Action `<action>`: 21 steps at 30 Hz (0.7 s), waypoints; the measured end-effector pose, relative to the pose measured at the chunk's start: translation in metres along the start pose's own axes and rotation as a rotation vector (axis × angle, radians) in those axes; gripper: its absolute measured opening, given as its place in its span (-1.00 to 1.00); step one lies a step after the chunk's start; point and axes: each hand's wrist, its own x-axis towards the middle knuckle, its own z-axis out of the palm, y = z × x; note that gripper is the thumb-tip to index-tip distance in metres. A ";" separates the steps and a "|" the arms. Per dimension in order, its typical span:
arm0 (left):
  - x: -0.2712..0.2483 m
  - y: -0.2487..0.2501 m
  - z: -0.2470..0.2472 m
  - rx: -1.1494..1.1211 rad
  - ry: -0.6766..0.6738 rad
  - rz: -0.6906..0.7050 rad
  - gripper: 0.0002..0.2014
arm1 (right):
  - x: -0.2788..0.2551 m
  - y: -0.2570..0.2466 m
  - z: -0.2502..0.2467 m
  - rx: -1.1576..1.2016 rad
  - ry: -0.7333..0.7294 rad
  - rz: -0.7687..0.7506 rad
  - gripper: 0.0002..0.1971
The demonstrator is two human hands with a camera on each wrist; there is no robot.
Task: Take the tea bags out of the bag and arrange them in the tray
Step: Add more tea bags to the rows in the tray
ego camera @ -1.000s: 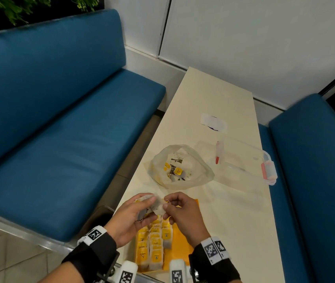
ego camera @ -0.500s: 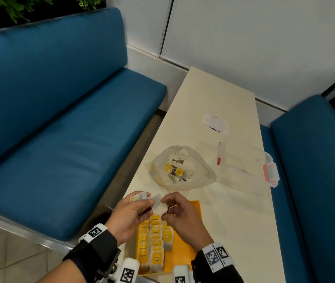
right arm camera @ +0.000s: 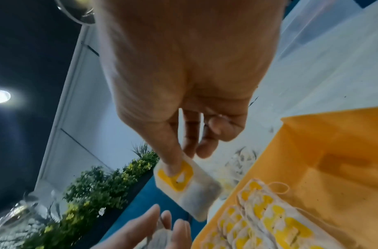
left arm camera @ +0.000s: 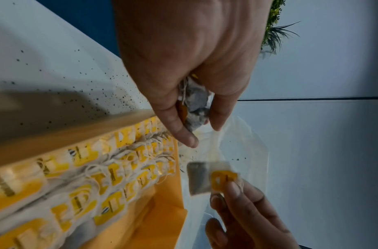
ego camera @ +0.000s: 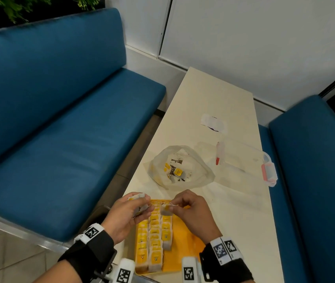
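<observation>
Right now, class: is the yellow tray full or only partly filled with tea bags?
Partly filled. Tea bags stand in rows along the yellow tray's left side; its right side shows bare yellow floor.

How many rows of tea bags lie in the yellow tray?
3, side by side in the left part of the tray: left row, middle row, shorter right row. Their far ends are partly hidden.
</observation>
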 end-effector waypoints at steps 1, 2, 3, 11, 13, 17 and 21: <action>0.000 0.000 -0.001 0.015 -0.005 0.002 -0.71 | 0.000 0.003 -0.002 -0.001 -0.013 0.041 -0.88; 0.000 0.000 -0.001 0.031 -0.011 0.001 -0.71 | 0.000 0.005 -0.004 0.004 -0.033 0.086 -0.89; -0.001 0.000 -0.001 0.047 -0.015 0.003 -0.71 | -0.003 0.007 -0.005 0.017 -0.057 0.120 -0.88; 0.000 -0.001 0.002 0.150 -0.036 0.038 -0.74 | -0.028 0.036 -0.002 -0.012 -0.209 0.315 -0.91; 0.002 -0.001 0.003 0.160 -0.026 0.055 -0.74 | -0.032 0.040 0.000 -0.082 -0.245 0.322 -0.90; 0.006 0.000 0.007 0.161 -0.008 0.087 -0.70 | -0.040 0.045 0.006 -0.202 -0.298 0.381 -0.92; 0.011 0.000 0.007 0.173 0.007 0.113 -0.71 | -0.042 0.049 0.017 -0.255 -0.338 0.460 -0.91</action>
